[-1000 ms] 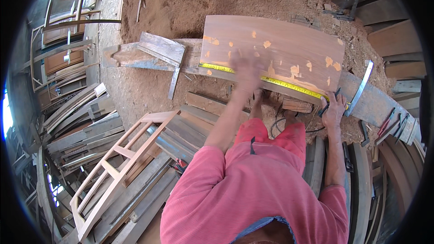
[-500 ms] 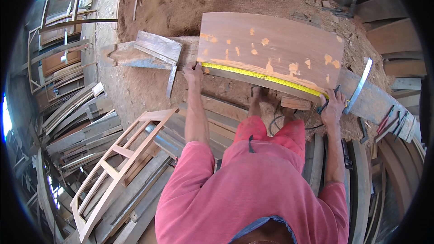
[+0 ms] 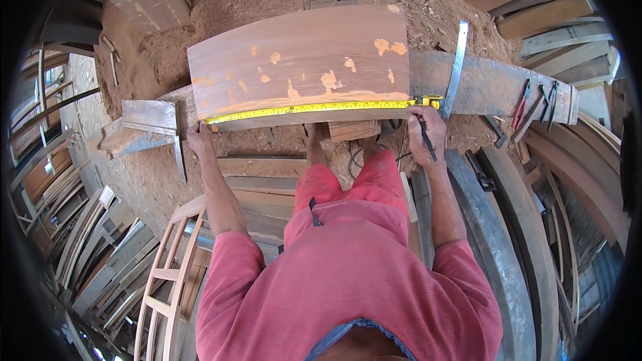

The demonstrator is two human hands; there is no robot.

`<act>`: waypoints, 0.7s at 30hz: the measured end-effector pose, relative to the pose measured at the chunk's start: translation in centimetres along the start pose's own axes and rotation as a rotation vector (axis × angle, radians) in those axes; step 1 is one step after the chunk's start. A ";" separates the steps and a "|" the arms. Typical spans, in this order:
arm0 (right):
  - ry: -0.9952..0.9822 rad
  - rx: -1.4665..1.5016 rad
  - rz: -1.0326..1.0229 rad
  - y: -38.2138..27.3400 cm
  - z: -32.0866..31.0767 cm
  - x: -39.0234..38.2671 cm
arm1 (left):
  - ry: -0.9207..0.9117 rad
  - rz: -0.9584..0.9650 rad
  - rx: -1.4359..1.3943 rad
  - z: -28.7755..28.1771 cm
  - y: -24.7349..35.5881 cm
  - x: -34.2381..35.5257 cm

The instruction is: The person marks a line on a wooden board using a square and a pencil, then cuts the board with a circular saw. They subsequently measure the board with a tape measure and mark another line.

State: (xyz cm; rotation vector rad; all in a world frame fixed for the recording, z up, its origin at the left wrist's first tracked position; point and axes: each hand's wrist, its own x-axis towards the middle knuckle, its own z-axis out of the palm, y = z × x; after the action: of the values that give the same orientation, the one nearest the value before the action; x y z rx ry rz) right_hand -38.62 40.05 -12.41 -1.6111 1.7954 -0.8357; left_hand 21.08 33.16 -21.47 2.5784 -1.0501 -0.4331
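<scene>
A wide wooden panel (image 3: 301,53) with orange filler patches stands on the plank bench. Along its near edge runs the yellow blade of a tape measure (image 3: 307,107). At the panel's left corner, my left hand (image 3: 200,140) pinches the blade's end. The black-and-yellow tape case (image 3: 429,101) sits just past the right corner. My right hand (image 3: 428,139) is right below the case, fingers curled, gripping a slim black pencil (image 3: 426,140) that points back toward me. Its fingertips reach the panel's edge by the case; whether they press on it is hard to see.
A metal ruler (image 3: 457,67) lies across the bench (image 3: 495,87) to the right, with red-handled pliers (image 3: 521,103) and other tools farther along. An angled wooden square (image 3: 150,117) rests at left. A slatted wooden frame (image 3: 170,281) and stacked boards flank me. Sawdust covers the ground.
The view has swung, so the panel and bench sit farther left. My right hand has turned at the right corner, and the tape case and pencil now show plainly. My left hand stays at the left corner.
</scene>
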 end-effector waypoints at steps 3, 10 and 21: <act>0.005 0.337 0.243 -0.1 1.4 -0.5 | 0.014 0.016 0.069 -0.2 0.7 -0.6; -0.081 0.132 0.056 1.1 1.8 0.0 | -0.004 -0.016 -0.005 -0.3 1.5 -1.0; -0.044 0.038 -0.042 1.4 2.6 0.5 | -0.001 0.006 0.089 -0.3 0.1 -0.2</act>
State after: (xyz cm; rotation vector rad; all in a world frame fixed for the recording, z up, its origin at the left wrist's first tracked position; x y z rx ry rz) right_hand -37.57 39.42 -15.19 -1.6359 1.7105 -0.8415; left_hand 21.00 33.26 -21.11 2.6520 -1.1003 -0.3952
